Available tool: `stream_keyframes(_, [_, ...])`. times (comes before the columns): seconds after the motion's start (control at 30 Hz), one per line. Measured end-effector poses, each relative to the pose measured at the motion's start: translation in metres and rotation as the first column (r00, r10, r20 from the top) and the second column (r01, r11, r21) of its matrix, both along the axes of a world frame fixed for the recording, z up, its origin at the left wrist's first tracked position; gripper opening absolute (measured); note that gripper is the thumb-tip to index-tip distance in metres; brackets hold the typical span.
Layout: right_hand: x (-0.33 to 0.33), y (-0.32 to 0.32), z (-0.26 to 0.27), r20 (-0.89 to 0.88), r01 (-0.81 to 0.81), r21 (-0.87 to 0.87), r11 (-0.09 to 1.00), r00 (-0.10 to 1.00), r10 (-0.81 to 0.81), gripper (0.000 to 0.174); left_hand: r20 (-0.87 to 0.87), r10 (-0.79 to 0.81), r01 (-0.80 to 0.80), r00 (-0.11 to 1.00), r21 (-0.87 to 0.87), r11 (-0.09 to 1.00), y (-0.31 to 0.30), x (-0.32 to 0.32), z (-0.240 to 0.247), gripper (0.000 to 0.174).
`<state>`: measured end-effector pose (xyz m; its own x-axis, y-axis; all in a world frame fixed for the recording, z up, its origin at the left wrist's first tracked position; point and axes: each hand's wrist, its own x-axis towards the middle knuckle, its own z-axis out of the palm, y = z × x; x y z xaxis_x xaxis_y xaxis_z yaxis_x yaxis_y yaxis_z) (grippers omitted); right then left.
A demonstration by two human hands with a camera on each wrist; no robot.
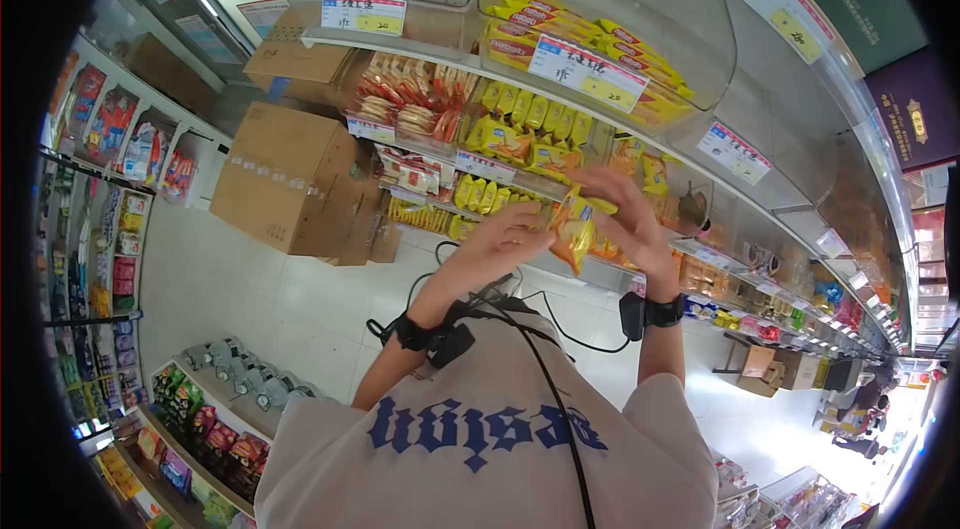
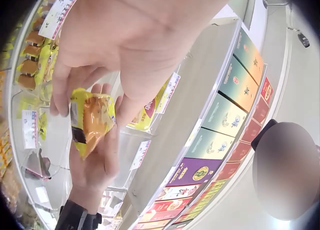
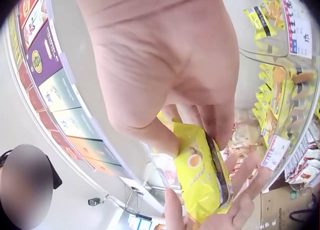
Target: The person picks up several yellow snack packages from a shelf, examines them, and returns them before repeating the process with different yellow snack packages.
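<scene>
A small yellow-and-orange snack packet is between the two hands, close to the shelf front. My right hand grips its upper part, fingers bent over it; in the right wrist view, that hand's thumb and fingers pinch the yellow packet. From the other side, my left hand holds the lower end between thumb and fingers. The left wrist view has the left hand above the packet, whose clear side shows orange-brown contents, and the right hand behind it.
Shelves of similar yellow packets stand in front, with a price label on the upper edge. Cardboard boxes are stacked at the left. Black cables run over the shirt. Boxed goods line another shelf.
</scene>
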<state>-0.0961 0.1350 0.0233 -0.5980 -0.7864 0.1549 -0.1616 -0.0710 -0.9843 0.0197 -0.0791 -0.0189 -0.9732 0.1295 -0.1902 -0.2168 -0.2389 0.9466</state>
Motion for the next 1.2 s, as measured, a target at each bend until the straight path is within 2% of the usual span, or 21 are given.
stream_keyframes(0.07, [0.011, -0.005, 0.003, 0.11, -0.046, 0.011, 0.999, 0.993, 0.045, 0.059, -0.013, -0.061, 0.063, 0.998, 0.153, 0.986, 0.006, -0.004, 0.003, 0.056])
stream_keyframes(0.17, [0.013, -0.009, -0.009, 0.033, 0.049, -0.056, 0.997, 0.998, -0.048, 0.055, -0.044, -0.032, 0.035, 0.999, 0.083, 0.996, 0.006, -0.006, 0.001, 0.052])
stream_keyframes(0.23, [-0.008, 0.007, -0.018, 0.007, 0.263, 0.036, 0.964, 0.965, -0.264, 0.048, -0.047, 0.006, -0.004, 0.999, 0.045, 0.999, 0.003, -0.007, 0.003, 0.052])
stream_keyframes(0.27, [-0.024, 0.016, -0.027, -0.013, 0.364, 0.076, 0.928, 0.931, -0.364, 0.045, -0.031, 0.025, -0.024, 0.999, 0.023, 0.999, 0.0, -0.008, 0.002, 0.053])
stream_keyframes(0.33, [-0.071, 0.054, -0.081, -0.151, 0.568, 0.157, 0.808, 0.822, -0.549, 0.036, -0.001, 0.067, -0.067, 0.998, -0.026, 0.997, -0.009, -0.008, -0.001, 0.054])
stream_keyframes(0.37, [-0.084, 0.06, -0.092, -0.213, 0.635, 0.304, 0.71, 0.772, -0.599, 0.035, 0.002, 0.105, -0.105, 0.994, -0.018, 0.994, -0.011, -0.01, -0.011, 0.052])
stream_keyframes(0.43, [-0.102, 0.069, -0.106, -0.356, 0.713, 0.548, 0.438, 0.672, -0.65, 0.037, -0.016, 0.178, -0.178, 0.984, -0.02, 0.984, -0.01, -0.01, -0.005, 0.044])
stream_keyframes(0.5, [-0.125, 0.063, -0.124, -0.295, 0.587, 0.68, 0.439, 0.768, -0.568, 0.05, -0.06, 0.262, -0.265, 0.963, -0.058, 0.962, -0.009, -0.009, -0.008, 0.042])
stream_keyframes(0.53, [-0.13, 0.058, -0.134, -0.253, 0.513, 0.741, 0.434, 0.811, -0.527, 0.057, -0.04, 0.264, -0.265, 0.964, -0.006, 0.964, -0.008, -0.008, -0.006, 0.042])
stream_keyframes(0.6, [-0.137, 0.046, -0.157, -0.345, 0.562, 0.702, 0.438, 0.806, -0.48, 0.057, -0.002, 0.266, -0.265, 0.964, 0.096, 0.96, -0.008, -0.008, 0.001, 0.043])
stream_keyframes(0.63, [-0.141, 0.044, -0.168, -0.392, 0.585, 0.681, 0.44, 0.8, -0.455, 0.057, 0.0, 0.251, -0.25, 0.968, 0.068, 0.966, -0.009, -0.008, 0.002, 0.049])
stream_keyframes(0.73, [-0.151, 0.028, -0.178, -0.327, 0.653, 0.662, 0.367, 0.693, -0.643, 0.052, -0.031, 0.281, -0.274, 0.959, 0.146, 0.951, -0.01, -0.005, 0.006, 0.047])
stream_keyframes(0.77, [-0.15, 0.028, -0.177, -0.316, 0.681, 0.594, 0.429, 0.687, -0.654, 0.051, -0.037, 0.283, -0.275, 0.958, 0.14, 0.951, -0.011, -0.004, 0.008, 0.045])
stream_keyframes(0.8, [-0.133, 0.023, -0.147, -0.302, 0.701, 0.52, 0.487, 0.685, -0.663, 0.05, -0.042, 0.288, -0.281, 0.957, 0.134, 0.95, -0.012, -0.004, 0.009, 0.043])
stream_keyframes(0.87, [-0.127, 0.021, -0.134, -0.331, 0.664, 0.489, 0.566, 0.741, -0.584, 0.048, -0.044, 0.306, -0.297, 0.951, 0.147, 0.944, -0.016, -0.003, 0.006, 0.04])
stream_keyframes(0.93, [-0.14, 0.044, -0.143, -0.399, 0.56, 0.586, 0.585, 0.828, -0.393, 0.047, -0.032, 0.323, -0.312, 0.946, 0.184, 0.932, -0.019, -0.002, -0.003, 0.036])
stream_keyframes(0.97, [-0.139, 0.054, -0.143, -0.392, 0.603, 0.519, 0.606, 0.798, -0.458, 0.047, 0.024, 0.301, -0.3, 0.953, 0.2, 0.933, -0.022, -0.001, -0.005, 0.043])
stream_keyframes(1.0, [-0.134, 0.06, -0.142, -0.378, 0.644, 0.448, 0.62, 0.765, -0.521, 0.048, 0.077, 0.35, -0.359, 0.933, 0.187, 0.915, -0.025, 0.0, -0.01, 0.046])
stream_keyframes(1.07, [-0.118, 0.061, -0.129, -0.458, 0.805, 0.249, 0.538, 0.587, -0.667, 0.049, 0.181, 0.444, -0.471, 0.878, 0.154, 0.869, -0.027, 0.001, -0.028, 0.052])
stream_keyframes(1.1, [-0.108, 0.061, -0.117, -0.476, 0.866, 0.143, 0.479, 0.484, -0.734, 0.05, 0.179, 0.457, -0.486, 0.872, 0.189, 0.853, -0.029, 0.0, -0.035, 0.054])
stream_keyframes(1.2, [-0.063, 0.04, -0.072, -0.467, 0.856, 0.05, 0.515, 0.476, -0.745, 0.048, 0.181, 0.475, -0.508, 0.861, 0.275, 0.816, -0.032, -0.003, -0.041, 0.06])
